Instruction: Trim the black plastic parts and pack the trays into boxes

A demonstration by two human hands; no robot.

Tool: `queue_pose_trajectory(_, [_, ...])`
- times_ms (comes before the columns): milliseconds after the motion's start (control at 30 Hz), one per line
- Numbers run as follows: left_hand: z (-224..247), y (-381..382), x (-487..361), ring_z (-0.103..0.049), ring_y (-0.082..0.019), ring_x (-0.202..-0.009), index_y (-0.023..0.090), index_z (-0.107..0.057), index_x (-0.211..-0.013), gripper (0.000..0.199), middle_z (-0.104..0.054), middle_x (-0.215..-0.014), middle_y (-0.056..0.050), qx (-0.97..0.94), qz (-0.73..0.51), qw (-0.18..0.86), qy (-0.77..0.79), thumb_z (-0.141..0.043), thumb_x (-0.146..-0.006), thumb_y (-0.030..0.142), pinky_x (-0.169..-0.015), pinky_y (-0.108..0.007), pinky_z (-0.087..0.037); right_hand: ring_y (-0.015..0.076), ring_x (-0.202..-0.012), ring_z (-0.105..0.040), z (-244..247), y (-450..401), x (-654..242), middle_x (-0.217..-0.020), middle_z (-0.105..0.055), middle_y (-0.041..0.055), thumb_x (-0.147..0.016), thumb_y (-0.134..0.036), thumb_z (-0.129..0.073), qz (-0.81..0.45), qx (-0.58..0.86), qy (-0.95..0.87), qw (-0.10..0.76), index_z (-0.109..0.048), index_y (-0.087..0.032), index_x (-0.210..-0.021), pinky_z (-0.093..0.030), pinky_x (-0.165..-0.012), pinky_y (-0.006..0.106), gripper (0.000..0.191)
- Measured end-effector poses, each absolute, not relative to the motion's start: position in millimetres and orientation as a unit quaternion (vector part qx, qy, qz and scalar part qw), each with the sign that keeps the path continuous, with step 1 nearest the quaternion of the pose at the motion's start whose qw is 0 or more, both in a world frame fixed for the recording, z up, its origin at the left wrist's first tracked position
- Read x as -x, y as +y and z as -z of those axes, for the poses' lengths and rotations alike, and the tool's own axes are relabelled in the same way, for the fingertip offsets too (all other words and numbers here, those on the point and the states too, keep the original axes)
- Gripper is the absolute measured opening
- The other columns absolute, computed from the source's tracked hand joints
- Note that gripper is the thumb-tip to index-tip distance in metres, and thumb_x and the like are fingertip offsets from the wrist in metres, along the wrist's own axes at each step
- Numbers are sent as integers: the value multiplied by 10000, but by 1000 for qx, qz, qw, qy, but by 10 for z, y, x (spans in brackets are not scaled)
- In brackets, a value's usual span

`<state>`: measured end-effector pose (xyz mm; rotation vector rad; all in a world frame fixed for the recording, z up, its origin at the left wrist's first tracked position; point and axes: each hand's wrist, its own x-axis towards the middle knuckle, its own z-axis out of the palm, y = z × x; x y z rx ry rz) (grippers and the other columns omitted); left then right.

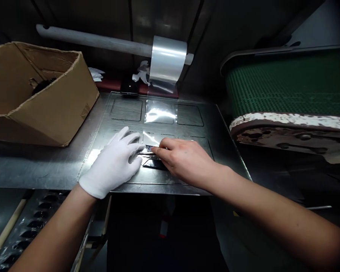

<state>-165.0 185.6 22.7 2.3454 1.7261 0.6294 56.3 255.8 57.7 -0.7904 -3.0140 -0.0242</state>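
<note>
My left hand, in a white glove, lies on a clear sheet over the metal worktop. Its fingers are spread, thumb apart, beside the near strip of film. My bare right hand is closed around a small cutter blade, whose dark tip points left toward the gloved fingers. Just below the blade, a glossy dark flat piece lies partly under my right hand. Transparent film runs down the sheet from a roll on a pale bar. Rounded rectangular outlines mark the sheet.
An open cardboard box with something dark inside stands left. A green conveyor belt on a worn frame rises at right. A black object and crumpled white scraps lie behind the sheet. Below left is a tray of dark parts.
</note>
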Motion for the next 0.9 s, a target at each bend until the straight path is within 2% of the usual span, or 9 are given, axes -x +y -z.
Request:
queue_pose_trajectory(167, [-273, 1855, 1637, -431, -355, -1422, 200, -726, -1097, 232, -648, -1357, -69, -786, -186, 80, 584, -569, -931, 238, -1153, -549, -463, 156, -792, -633, -632, 2611, -968, -1062, -726, 41, -1051, -256, -522, 18, 270, -962, -21, -697, -267, -1320, -300, -560, 277, 321])
queue_pose_trajectory(400, [-246, 1794, 1676, -424, -347, -1449, 204, -723, -1166, 265, -609, -1451, -62, -777, -210, 74, 589, -633, -937, 301, -1158, -522, -461, 170, -842, -690, -590, 2564, -2289, -1101, -726, 30, -1058, -318, -506, 35, 357, -934, 1, -715, -284, -1305, -449, -623, 281, 325])
queue_pose_trajectory(467, [-283, 1759, 1645, -450, -328, -1431, 213, -727, -1172, 260, -641, -1389, -69, -777, -253, 61, 574, -651, -944, 312, -1175, -511, -437, 171, -867, -695, -450, 2516, -2494, -1128, -715, 35, -1065, -323, -494, 23, 401, -915, 32, -700, -268, -1329, -485, -649, 288, 339])
queue_pose_trajectory(533, [-342, 1726, 1561, -541, -287, -1318, 223, -738, -1144, 223, -694, -1241, -66, -800, -265, 57, 536, -657, -952, 302, -1145, -478, -451, 195, -932, -693, -265, 2486, -2557, -1148, -701, 58, -1068, -328, -488, 19, 442, -893, 77, -679, -231, -1362, -523, -715, 309, 364])
queue_pose_trajectory(600, [-395, 1707, 1429, -610, -248, -1136, 231, -744, -1114, 190, -715, -1090, -53, -837, -219, 57, 498, -626, -970, 268, -1041, -438, -499, 242, -1018, -671, -81, 2477, -2525, -1159, -688, 94, -1062, -344, -497, 21, 464, -877, 126, -660, -183, -1391, -546, -831, 358, 400])
queue_pose_trajectory(667, [-421, 1711, 1280, -615, -241, -1000, 221, -743, -1110, 218, -717, -1001, -55, -859, -149, 31, 489, -560, -991, 217, -925, -425, -518, 278, -1064, -642, 60, 2477, -2464, -1159, -681, 123, -1053, -361, -511, 20, 468, -864, 185, -666, -146, -1382, -537, -926, 409, 422])
queue_pose_trajectory(800, [-391, 1751, 1094, -594, -272, -896, 165, -752, -1027, 278, -713, -904, -93, -857, -75, -62, 505, -489, -957, 107, -871, -459, -511, 273, -1047, -637, 188, 2451, -2405, -1133, -704, 123, -1049, -348, -516, -8, 476, -830, 290, -712, -128, -1287, -529, -950, 410, 378])
queue_pose_trajectory(900, [-342, 1705, 1111, -611, -261, -876, 169, -754, -900, 271, -712, -862, -90, -841, -104, -65, 527, -518, -877, 38, -905, -469, -520, 270, -1043, -643, 214, 2441, -2425, -1128, -721, 113, -1049, -341, -516, -12, 475, -823, 312, -724, -137, -1248, -527, -957, 410, 353])
